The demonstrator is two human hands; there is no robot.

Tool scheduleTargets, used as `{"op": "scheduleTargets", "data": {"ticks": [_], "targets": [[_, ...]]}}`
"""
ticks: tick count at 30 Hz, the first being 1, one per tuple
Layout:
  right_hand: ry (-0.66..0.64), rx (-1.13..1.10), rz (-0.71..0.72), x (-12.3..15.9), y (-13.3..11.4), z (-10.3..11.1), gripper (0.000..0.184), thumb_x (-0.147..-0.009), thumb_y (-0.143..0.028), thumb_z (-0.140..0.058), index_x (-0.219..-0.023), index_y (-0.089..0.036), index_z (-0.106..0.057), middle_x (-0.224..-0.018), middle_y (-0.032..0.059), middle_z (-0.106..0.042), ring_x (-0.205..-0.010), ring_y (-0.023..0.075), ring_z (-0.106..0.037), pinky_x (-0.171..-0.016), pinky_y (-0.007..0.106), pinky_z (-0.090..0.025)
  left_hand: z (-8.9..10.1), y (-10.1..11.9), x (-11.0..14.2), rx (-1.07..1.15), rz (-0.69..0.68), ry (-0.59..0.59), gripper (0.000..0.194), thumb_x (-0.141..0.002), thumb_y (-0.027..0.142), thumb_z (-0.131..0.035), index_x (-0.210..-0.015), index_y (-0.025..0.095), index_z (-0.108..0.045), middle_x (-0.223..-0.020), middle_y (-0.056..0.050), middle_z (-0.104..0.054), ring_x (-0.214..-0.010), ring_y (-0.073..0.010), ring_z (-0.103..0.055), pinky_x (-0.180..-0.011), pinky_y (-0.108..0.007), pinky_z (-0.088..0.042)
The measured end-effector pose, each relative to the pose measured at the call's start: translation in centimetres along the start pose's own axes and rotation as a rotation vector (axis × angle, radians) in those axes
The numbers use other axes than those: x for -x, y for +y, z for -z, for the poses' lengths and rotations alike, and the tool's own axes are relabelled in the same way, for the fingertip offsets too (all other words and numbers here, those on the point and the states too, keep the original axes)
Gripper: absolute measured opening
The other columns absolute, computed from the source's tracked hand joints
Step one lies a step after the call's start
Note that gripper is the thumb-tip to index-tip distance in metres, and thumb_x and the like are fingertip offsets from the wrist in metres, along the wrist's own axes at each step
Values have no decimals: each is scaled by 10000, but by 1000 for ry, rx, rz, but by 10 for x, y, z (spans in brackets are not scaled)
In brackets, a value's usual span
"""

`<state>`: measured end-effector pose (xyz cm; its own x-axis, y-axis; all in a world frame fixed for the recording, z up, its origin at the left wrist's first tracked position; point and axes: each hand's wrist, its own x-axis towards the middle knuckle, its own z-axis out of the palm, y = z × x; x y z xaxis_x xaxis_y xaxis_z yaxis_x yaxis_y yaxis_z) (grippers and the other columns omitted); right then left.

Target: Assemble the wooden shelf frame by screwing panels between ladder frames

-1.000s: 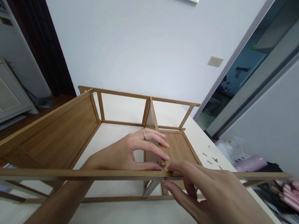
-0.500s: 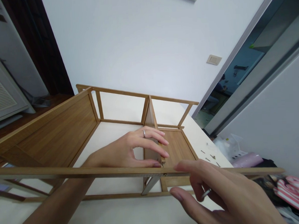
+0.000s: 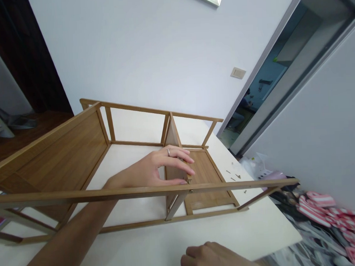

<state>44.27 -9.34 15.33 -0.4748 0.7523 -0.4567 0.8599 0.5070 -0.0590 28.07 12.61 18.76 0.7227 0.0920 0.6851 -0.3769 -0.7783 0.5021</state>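
A wooden shelf rack (image 3: 139,193) lies on its side on a white table (image 3: 142,254). My left hand (image 3: 164,165) reaches through the frame, wearing a ring, and is closed over the edge of the middle shelf panel (image 3: 172,173) near its corner. A small fastener (image 3: 191,191) shows in the near rail, just beside that corner. My right hand (image 3: 214,258) is at the bottom of the view, in front of the rack and apart from it. Its fingers are curled shut; whatever they may hold is hidden.
A loose wooden panel (image 3: 201,167) lies flat at the rack's right end. Several screws (image 3: 237,176) are scattered beyond it. Red-and-white cloth (image 3: 318,205) and plastic bags (image 3: 253,164) are piled right of the table. Through a doorway, a person (image 3: 243,105) is partly visible.
My right hand has drawn back from the near rail, down toward the bottom edge, and its fingers have curled in. My left hand stays on the middle panel. The view has shifted right.
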Motion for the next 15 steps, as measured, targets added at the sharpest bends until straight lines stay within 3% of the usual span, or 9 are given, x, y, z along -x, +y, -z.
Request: {"op": "scheduleTargets", "data": {"ticks": [3, 5, 8, 10, 15], "targets": [[2, -142, -87, -4, 6, -20, 136, -888, -255, -786, -1000, -223, -716, -923, -9, -747, -698, 157, -737, -520, 212, -423, 1, -2, -1, -7, -32, -9, 243, -938, 229, -785, -1180, 247, -791, -1306, -100, -735, -1344, -231, -631, -1197, -372, -508], [61, -248, -112, 2, 9, -24, 231, -869, -140, -720, -1076, -242, -725, -1028, -1, -755, -791, 151, -769, -616, 184, -494, 1, -4, -1, -15, -46, -12, 245, -939, 239, -787, -1183, 247, -790, -1306, -103, -737, -1339, -233, -635, -1189, -378, -516], [130, -421, -141, 13, 7, -17, 488, -802, 38, -590, -1164, -265, -711, -1080, -14, -781, -870, 119, -784, -718, 142, -528, 1, -5, 0, -18, -43, -6, 233, -946, 253, -780, -1178, 246, -792, -1302, -106, -740, -1338, -236, -637, -1181, -381, -524], [175, -525, -156, 19, 4, -8, 555, -814, 81, -547, -1223, -266, -689, -1030, -28, -812, -869, 102, -790, -752, 121, -535, 1, -5, 0, -17, -39, -4, 229, -945, 254, -781, -1174, 244, -794, -1297, -104, -741, -1345, -234, -633, -1183, -374, -519], [371, -639, -226, 28, -4, 9, 203, -1025, -133, -555, -1118, -253, -690, -988, -17, -829, -853, 113, -798, -757, 135, -569, 1, -1, -1, -7, -31, -8, 221, -951, 249, -772, -1171, 243, -795, -1301, -97, -737, -1339, -221, -636, -1184, -357, -511]]}}
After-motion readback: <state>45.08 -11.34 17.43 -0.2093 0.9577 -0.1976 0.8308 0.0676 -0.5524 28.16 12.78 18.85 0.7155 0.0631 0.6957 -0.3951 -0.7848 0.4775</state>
